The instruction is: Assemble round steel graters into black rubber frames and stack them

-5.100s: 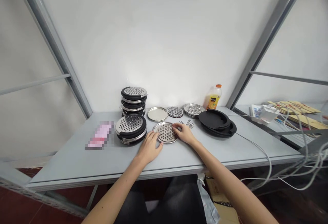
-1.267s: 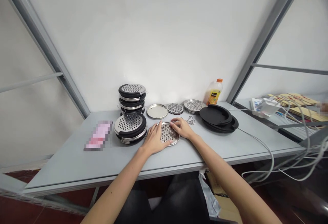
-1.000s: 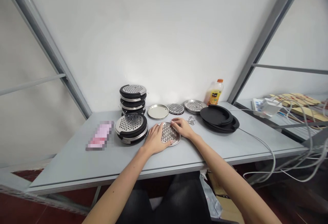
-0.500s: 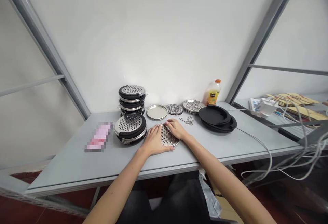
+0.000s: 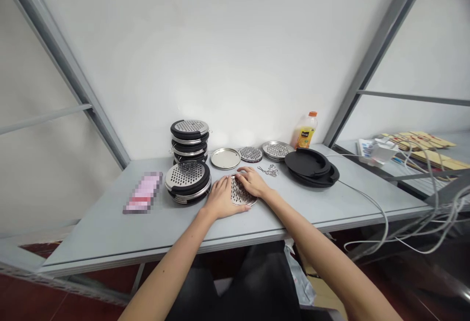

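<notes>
A round metal grater disc (image 5: 240,193) lies on the table in front of me, partly covered by both hands. My left hand (image 5: 221,198) wraps its left side, with the thumb along the near rim. Around the far right rim, the fingers of my right hand (image 5: 251,181) are curled. Left of my hands, grater discs with black rims (image 5: 188,179) are piled up. Behind these stands a taller stack of similar graters (image 5: 190,137). A shallow plain metal plate (image 5: 225,158) sits beyond my hands, beside a smaller grater disc (image 5: 250,154) and several stacked grater discs (image 5: 278,149).
Black round trays (image 5: 312,167) lie overlapped on the right, near a juice bottle (image 5: 306,130). Small wire clips (image 5: 270,170) rest on the table (image 5: 110,228). A blurred pink object (image 5: 144,193) is at left. White cables (image 5: 384,228) hang over the right front edge.
Both hands stay around the grater disc, with only slight shifts of the fingers. The whole view has tilted very slightly.
</notes>
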### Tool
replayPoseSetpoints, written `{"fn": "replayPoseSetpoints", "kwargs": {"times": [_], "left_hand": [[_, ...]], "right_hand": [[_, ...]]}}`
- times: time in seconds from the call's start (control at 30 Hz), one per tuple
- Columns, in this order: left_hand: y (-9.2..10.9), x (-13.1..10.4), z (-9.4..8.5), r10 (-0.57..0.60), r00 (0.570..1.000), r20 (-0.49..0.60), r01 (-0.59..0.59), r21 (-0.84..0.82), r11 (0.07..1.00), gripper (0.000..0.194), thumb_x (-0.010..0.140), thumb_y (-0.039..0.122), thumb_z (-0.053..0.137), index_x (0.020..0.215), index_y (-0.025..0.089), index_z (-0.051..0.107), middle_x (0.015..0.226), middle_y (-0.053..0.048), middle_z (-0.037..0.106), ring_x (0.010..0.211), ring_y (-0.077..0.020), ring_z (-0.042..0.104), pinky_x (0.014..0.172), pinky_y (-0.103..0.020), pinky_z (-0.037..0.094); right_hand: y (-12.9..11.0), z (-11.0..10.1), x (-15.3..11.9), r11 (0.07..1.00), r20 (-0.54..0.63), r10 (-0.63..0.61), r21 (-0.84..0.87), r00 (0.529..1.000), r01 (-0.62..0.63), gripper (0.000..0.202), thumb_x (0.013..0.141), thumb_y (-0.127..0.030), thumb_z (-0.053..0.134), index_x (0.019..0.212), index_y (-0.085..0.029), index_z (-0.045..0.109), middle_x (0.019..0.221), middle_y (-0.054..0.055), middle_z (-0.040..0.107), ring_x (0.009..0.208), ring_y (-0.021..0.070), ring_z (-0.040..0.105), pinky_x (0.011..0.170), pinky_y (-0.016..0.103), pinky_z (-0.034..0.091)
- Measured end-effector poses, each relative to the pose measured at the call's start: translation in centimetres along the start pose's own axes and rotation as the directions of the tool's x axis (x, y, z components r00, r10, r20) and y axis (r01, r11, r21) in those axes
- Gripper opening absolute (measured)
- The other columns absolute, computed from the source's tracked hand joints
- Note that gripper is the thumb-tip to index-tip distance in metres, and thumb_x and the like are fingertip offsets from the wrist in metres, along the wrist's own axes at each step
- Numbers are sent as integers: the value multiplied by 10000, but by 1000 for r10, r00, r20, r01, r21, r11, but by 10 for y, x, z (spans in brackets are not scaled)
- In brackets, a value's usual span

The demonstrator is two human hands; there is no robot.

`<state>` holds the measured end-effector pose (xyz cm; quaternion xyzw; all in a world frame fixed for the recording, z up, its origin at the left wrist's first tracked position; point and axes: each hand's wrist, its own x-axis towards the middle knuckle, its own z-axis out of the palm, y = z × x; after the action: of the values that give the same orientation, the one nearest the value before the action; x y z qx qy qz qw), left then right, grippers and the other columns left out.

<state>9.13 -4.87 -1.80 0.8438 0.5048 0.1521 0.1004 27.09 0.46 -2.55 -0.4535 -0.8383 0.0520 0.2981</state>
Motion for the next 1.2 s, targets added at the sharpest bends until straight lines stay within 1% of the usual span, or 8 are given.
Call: {"fn": "replayPoseSetpoints", "kwargs": {"times": [0.2, 0.5, 0.63, 0.73, 0.8, 0.9, 0.97, 1.2], "left_hand": [[0, 0, -1, 6, 1000, 1, -6, -5, 1000, 1210, 579, 853, 519, 1463, 87, 208, 1506, -195, 298, 1412, -326, 234, 1153, -428, 179], [1, -1, -2, 14, 1000, -22, -15, -24, 1000, 1200, 575, 833, 555, 1458, 91, 221, 1494, -193, 322, 1401, -322, 254, 1147, -435, 193], [2, -2, -4, 21, 999, -38, -23, -36, 999, 1180, 571, 831, 561, 1453, 116, 240, 1476, -185, 353, 1392, -330, 272, 1143, -441, 202], [2, -1, -3, 14, 999, -34, -15, -37, 999, 1184, 568, 833, 558, 1449, 104, 251, 1472, -198, 353, 1393, -341, 269, 1144, -440, 202], [2, -1, -2, 4, 999, -36, -5, -43, 999, 1206, 565, 833, 560, 1461, 102, 219, 1490, -196, 325, 1402, -338, 256, 1151, -435, 191], [1, 0, 0, -16, 999, -28, 14, -55, 998, 1283, 546, 848, 555, 1488, 96, 117, 1540, -188, 224, 1424, -327, 208, 1160, -431, 177], [1, 0, 1, -32, 999, -11, 31, -61, 998, 1333, 532, 864, 546, 1495, 81, 61, 1557, -191, 167, 1432, -334, 177, 1160, -438, 179], [1, 0, 0, -46, 999, 1, 46, -61, 997, 1358, 521, 866, 549, 1495, 74, 30, 1552, -205, 177, 1433, -339, 171, 1157, -446, 173]], "right_hand": [[0, 0, 1, 999, 3, -40, -36, 999, 40, 441, 975, -343, 347, 890, -166, 742, 1114, 98, 676, 1097, 237, 548, 992, 373, 395], [-2, -1, 2, 992, 19, -89, -93, 996, 90, 381, 958, -323, 396, 914, -171, 742, 1126, 90, 671, 1127, 244, 520, 1007, 393, 385], [-2, -3, 5, 988, 13, -89, -124, 996, 90, 401, 966, -315, 377, 899, -159, 740, 1119, 99, 666, 1113, 233, 529, 1008, 379, 386], [-5, -2, 9, 984, -2, -70, -163, 998, 68, 437, 973, -314, 352, 859, -146, 739, 1140, 108, 660, 1149, 242, 509, 1024, 384, 371], [-9, 0, 11, 981, -6, -63, -184, 998, 61, 444, 974, -314, 345, 867, -132, 736, 1144, 116, 662, 1182, 250, 489, 1041, 388, 358], [-16, 3, 15, 979, -3, -65, -193, 998, 63, 436, 974, -303, 340, 916, -113, 728, 1134, 125, 668, 1207, 250, 475, 1057, 384, 347], [-19, 5, 15, 980, -3, -58, -191, 998, 57, 446, 975, -300, 335, 901, -111, 731, 1139, 128, 666, 1208, 250, 475, 1059, 382, 349], [-19, 8, 9, 988, -50, -49, -152, 998, 41, 488, 982, -284, 305, 814, -128, 736, 1229, 108, 623, 1229, 250, 452, 1066, 397, 347]]}}
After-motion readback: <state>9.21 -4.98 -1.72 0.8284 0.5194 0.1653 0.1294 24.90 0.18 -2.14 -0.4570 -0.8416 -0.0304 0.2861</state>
